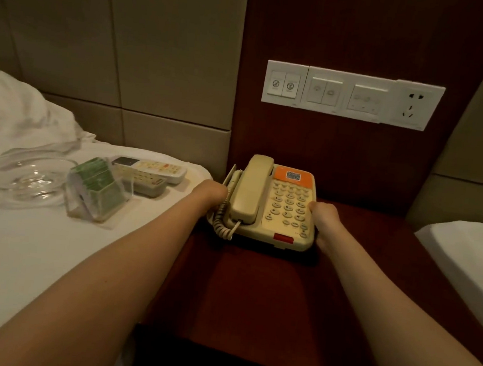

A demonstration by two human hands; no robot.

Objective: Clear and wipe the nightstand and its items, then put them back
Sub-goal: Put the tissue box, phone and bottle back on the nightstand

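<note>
Gripped telephone (279, 204) by both sides, left hand (210, 193) and right hand (325, 218), fingers (316, 206) curled round its edges, evidently to lift it level off the table (253, 288).

Your left hand (211, 193) and right hand (324, 218) hide their fingers against the phone's (273, 207) sides; the grip cannot be read. The switch (323, 90) labels and remote (158, 171) keys are too small to read. The picture's edges cut the pillow (10, 105) and the right bed (471, 254). The nightstand's (282, 291) near edge is lost in shadow.
</note>
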